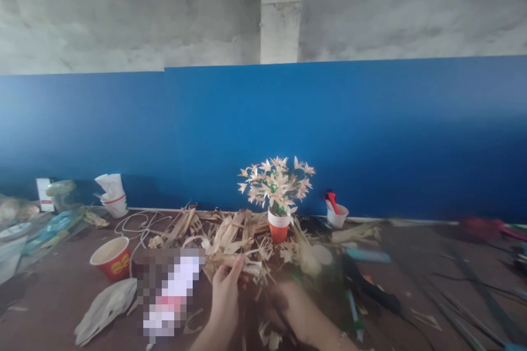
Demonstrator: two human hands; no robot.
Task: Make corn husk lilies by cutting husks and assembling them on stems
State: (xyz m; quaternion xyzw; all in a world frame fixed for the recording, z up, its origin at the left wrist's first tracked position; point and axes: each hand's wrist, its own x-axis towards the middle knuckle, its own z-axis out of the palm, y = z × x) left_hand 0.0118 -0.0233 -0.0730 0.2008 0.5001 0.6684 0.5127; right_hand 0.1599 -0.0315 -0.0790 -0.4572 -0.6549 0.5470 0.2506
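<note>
My left hand (225, 289) is closed in a pinch around a pale dried husk strip (252, 267). To its right, lower over the table, my right hand (294, 307) is smeared by motion; its fingers and anything in them cannot be made out. Just beyond both hands lies a heap of dried husks (230, 233) with cut, petal-like pieces (288, 254) at its right. Behind them stands a red and white cup (279, 228) holding a bunch of cream husk flowers (278, 181) on green stems.
On the left are a red paper bowl (110, 258), a white cord (142, 230), a crumpled pale bag (107, 310) and a cup with tissue (113, 197). On the right, a white cup (336, 215) holds a red-handled tool, near a black handled tool (373, 288). A blue partition (206, 137) closes the back.
</note>
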